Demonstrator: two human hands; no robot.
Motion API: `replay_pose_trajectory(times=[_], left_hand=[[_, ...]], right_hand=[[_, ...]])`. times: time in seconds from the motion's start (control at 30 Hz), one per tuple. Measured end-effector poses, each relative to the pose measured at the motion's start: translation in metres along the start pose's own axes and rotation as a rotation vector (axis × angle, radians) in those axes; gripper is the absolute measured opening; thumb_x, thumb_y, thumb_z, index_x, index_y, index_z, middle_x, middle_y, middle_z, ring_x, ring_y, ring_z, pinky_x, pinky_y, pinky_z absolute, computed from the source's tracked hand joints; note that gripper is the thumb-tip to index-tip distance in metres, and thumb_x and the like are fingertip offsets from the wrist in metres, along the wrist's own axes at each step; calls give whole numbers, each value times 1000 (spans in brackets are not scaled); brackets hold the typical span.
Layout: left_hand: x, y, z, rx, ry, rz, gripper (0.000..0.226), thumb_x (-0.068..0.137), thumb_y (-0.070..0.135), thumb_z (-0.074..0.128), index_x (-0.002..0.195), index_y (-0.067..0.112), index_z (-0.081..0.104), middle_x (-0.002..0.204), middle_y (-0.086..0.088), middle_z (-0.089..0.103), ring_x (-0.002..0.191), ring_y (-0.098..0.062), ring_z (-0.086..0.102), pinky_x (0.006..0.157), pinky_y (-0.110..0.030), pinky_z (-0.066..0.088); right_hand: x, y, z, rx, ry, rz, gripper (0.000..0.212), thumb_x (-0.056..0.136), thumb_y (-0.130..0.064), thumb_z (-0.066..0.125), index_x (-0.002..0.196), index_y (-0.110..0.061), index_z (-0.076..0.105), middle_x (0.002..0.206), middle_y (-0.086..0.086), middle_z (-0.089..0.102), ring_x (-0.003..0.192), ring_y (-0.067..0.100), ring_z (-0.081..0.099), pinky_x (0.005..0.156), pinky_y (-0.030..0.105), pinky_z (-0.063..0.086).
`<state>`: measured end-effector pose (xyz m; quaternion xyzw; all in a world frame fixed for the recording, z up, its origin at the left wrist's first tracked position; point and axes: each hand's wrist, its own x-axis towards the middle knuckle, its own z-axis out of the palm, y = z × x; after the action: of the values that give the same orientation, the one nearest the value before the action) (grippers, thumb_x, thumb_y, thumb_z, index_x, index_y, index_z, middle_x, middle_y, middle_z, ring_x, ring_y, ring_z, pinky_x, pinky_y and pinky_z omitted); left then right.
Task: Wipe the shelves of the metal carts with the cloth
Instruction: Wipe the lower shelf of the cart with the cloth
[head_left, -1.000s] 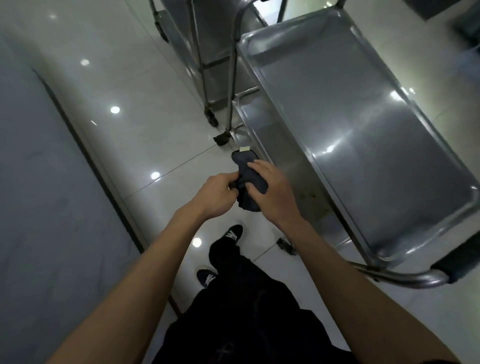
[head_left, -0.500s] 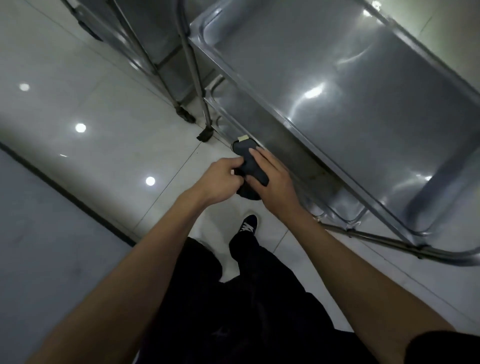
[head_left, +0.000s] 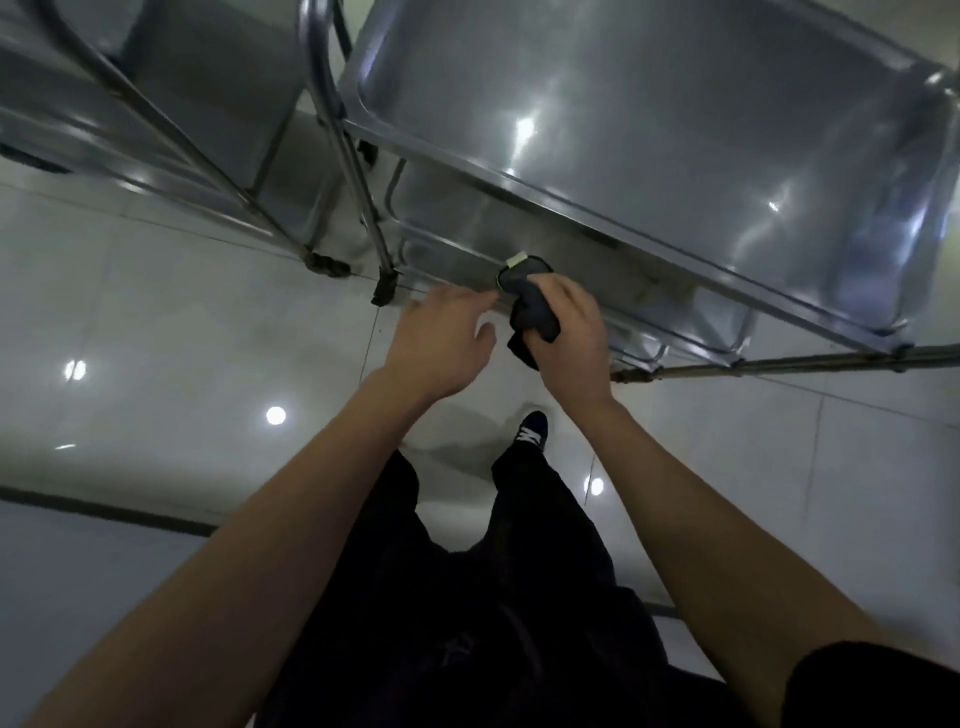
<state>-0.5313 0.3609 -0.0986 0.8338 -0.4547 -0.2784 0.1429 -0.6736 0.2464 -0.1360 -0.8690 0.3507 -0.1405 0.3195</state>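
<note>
My right hand (head_left: 569, 338) grips the dark cloth (head_left: 530, 306), fingers curled over its folded bulk; the cloth sits just at the raised rim of the lower shelf (head_left: 467, 234) of the near metal cart (head_left: 649, 119), a pale tag at its far end; whether it touches the rim I cannot tell. My left hand (head_left: 441, 343) hovers just beside it, fingers relaxed and spread, holding nothing, their tips near the cloth's edge.

The top shelf (head_left: 675, 130) overhangs the lower one, so only a narrow strip of the lower shelf shows beneath its front edge; open floor (head_left: 156, 312) lies to the left of my hands and beneath them. A horizontal rail (head_left: 779, 364) of the cart runs off to the right, just beside my right wrist; an upright post (head_left: 353, 171) ending in a dark caster (head_left: 385, 293) stands left of the cloth, near my left fingertips. A second cart (head_left: 171, 93) stands beyond it to the left, close against the first.

Both shelves are smooth, dull-shining sheet metal with rolled rims and rounded corners, streaked by light reflections; the frames are round tubing; the floor is glossy pale tile with thin joints. My dark trousers (head_left: 493, 597) and one shoe (head_left: 531, 434) show below.
</note>
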Motion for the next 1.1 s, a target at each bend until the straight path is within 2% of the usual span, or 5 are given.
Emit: replay_pose_trajectory(times=[0.13, 0.37, 0.53, 0.83, 1.1], left_hand=[[2, -22, 1, 184, -75, 23, 48, 102, 35, 46, 148, 22, 45, 146, -5, 53, 134, -30, 43, 103, -47, 36], [19, -34, 40, 219, -211, 18, 51, 102, 36, 45, 151, 21, 43, 147, -8, 51, 135, -31, 43, 106, -50, 36], [44, -54, 75, 269, -252, 51, 50, 103, 37, 45, 150, 21, 43, 145, -7, 53, 133, -30, 45, 106, -50, 38], [143, -97, 119, 311, -184, 106, 43, 100, 36, 50, 138, 17, 55, 136, -10, 60, 124, -34, 53, 101, -49, 45], [247, -142, 150, 252, -74, 157, 46, 99, 33, 52, 143, 22, 53, 143, -8, 56, 130, -33, 50, 106, -48, 42]], right_hand=[[-10, -1, 15, -97, 30, 46, 53, 82, -4, 67, 133, -9, 60, 135, 8, 57, 122, 29, 52, 103, 36, 43], [-21, 43, 53, -85, -52, 172, 54, 85, -10, 66, 138, -17, 56, 139, 3, 54, 125, 26, 49, 101, 43, 46], [-23, 89, 77, -68, -17, 226, 56, 85, -12, 67, 139, -19, 55, 139, 1, 54, 125, 25, 47, 100, 45, 46], [28, 150, 133, -74, 80, 256, 56, 86, -8, 63, 140, -15, 54, 141, 5, 55, 123, 29, 51, 102, 44, 45], [123, 198, 174, -173, 192, 176, 58, 82, -5, 62, 138, -15, 56, 140, 7, 55, 123, 31, 52, 103, 43, 46]])
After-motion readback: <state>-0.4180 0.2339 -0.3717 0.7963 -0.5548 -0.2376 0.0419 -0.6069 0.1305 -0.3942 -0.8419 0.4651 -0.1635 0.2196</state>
